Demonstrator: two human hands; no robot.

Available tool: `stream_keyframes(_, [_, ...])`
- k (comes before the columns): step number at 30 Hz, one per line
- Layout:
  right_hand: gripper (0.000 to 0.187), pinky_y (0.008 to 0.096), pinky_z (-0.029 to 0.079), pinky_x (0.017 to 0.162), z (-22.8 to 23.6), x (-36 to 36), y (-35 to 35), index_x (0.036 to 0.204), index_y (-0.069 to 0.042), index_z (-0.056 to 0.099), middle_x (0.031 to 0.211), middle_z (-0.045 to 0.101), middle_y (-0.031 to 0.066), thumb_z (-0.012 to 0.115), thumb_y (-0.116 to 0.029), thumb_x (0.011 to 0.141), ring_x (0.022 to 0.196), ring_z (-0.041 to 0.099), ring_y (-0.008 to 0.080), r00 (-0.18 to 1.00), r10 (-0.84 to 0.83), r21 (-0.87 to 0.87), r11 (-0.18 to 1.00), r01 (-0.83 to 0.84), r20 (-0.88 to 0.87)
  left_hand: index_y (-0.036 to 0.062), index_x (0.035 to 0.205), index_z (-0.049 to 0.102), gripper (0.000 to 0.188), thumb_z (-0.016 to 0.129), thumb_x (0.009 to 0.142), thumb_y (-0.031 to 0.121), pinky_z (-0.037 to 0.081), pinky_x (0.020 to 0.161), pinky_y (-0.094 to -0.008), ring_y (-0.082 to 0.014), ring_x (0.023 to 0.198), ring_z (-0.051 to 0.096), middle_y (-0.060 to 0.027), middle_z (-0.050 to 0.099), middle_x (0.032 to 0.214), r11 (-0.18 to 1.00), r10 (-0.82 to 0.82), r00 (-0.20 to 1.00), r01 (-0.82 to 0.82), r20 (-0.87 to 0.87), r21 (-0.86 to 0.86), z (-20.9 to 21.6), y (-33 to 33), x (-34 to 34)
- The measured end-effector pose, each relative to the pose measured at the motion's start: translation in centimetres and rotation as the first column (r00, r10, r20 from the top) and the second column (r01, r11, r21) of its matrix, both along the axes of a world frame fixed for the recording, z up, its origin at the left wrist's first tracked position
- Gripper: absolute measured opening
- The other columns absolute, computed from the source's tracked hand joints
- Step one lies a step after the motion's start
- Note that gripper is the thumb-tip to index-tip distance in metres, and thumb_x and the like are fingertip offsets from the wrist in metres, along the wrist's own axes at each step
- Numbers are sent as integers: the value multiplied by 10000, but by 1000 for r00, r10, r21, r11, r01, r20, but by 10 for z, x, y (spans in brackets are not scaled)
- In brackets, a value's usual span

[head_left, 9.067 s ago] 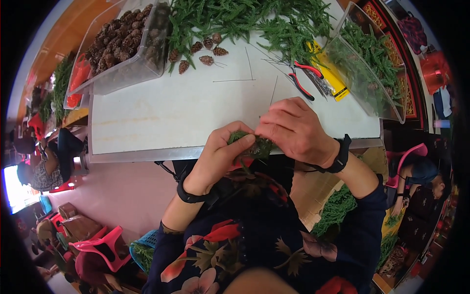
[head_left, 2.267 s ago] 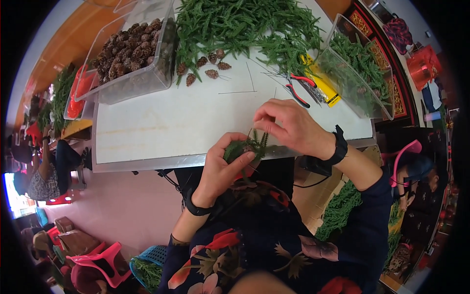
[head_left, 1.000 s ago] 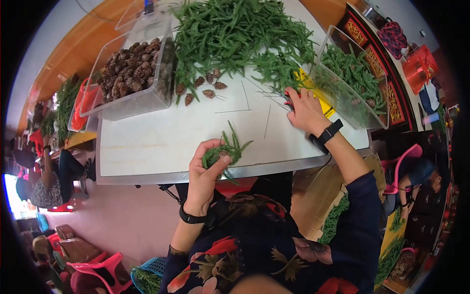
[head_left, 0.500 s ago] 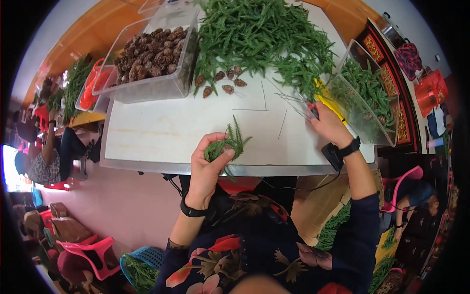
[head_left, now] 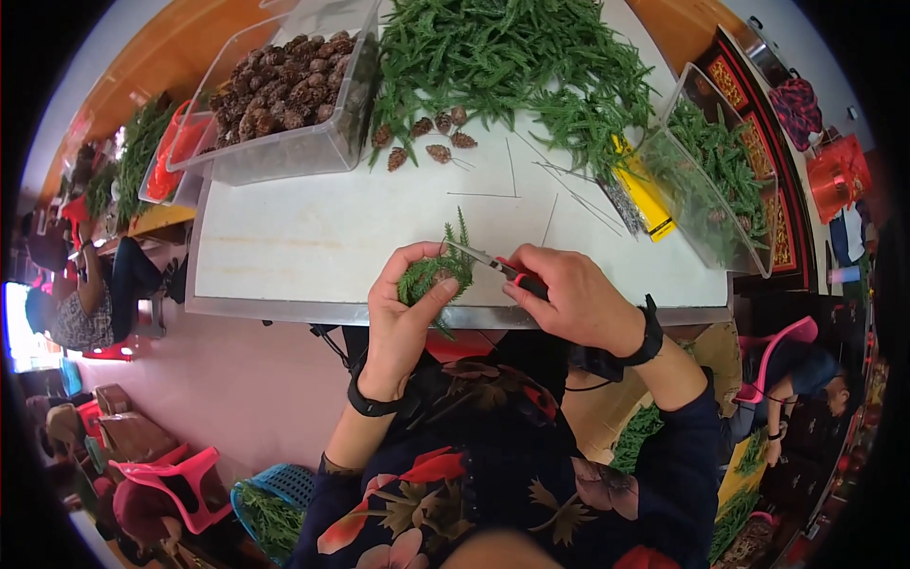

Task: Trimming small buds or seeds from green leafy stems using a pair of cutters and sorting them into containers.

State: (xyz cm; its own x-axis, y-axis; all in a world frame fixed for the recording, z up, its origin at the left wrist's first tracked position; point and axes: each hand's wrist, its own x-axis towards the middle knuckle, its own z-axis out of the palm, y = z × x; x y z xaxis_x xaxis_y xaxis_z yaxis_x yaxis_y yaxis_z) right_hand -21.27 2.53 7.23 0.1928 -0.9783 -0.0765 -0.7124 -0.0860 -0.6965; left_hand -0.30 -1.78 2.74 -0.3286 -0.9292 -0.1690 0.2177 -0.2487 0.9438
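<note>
Above the table's near edge, my left hand is closed on an artificial pine sprig curled into a small bundle. A brownish bit shows by my thumb, partly hidden. My right hand grips a pair of pliers with red and black handles and slim silver jaws. The jaw tips reach the sprig's upright tip, close to my left fingers. Whether they are closed on it, I cannot tell. Beyond my hands, thin dark wires and several loose pine cones lie on the white table.
A clear bin of pine cones stands at the back left. Green sprigs are heaped at the back. On the right are a yellow packet and a clear bin of greenery. Other people sit at far left and far right.
My right hand has come left and nearer with the pliers, from beside the yellow packet to the sprig. My left hand still holds the sprig in nearly the same place.
</note>
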Motion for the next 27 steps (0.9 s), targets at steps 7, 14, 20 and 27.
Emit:
stream_keyframes(7, [242, 458, 465, 659, -6, 6, -9, 925, -5, 555, 769, 622, 197, 642, -223, 868, 747, 600, 409, 998, 37, 37, 999, -39, 54, 20, 1171, 582, 345, 659, 842, -54, 477, 792, -205, -74, 882, 599, -28, 661, 971, 1000, -2, 1000, 2, -9, -9, -6, 0, 7])
stream_keyframes(14, [244, 459, 468, 668, -9, 6, -6, 940, -5, 549, 791, 627, 199, 639, -222, 871, 763, 602, 408, 999, 35, -30, 999, -34, 39, 12, 1187, 591, 360, 662, 840, -54, 477, 792, -207, -74, 872, 599, -28, 664, 965, 1000, 5, 1000, -5, -21, 3, -5, 0, 4])
stream_keyframes(20, [240, 449, 471, 663, -12, 7, -5, 951, -10, 549, 797, 619, 186, 646, -212, 866, 757, 600, 394, 999, 27, -71, 997, -29, -28, 8, 1181, 598, 353, 668, 839, -50, 479, 792, -209, -75, 871, 598, -28, 665, 959, 1000, 7, 1000, -7, 3, 5, -5, 0, 5])
stream_keyframes(27, [235, 438, 468, 657, -15, 6, -4, 961, -15, 549, 785, 599, 169, 660, -194, 855, 747, 590, 376, 997, 16, -107, 994, -24, -80, 0, 1182, 607, 353, 671, 839, -47, 481, 796, -210, -79, 869, 602, -35, 671, 964, 1000, 16, 1000, -15, 17, -19, -6, 1, 4])
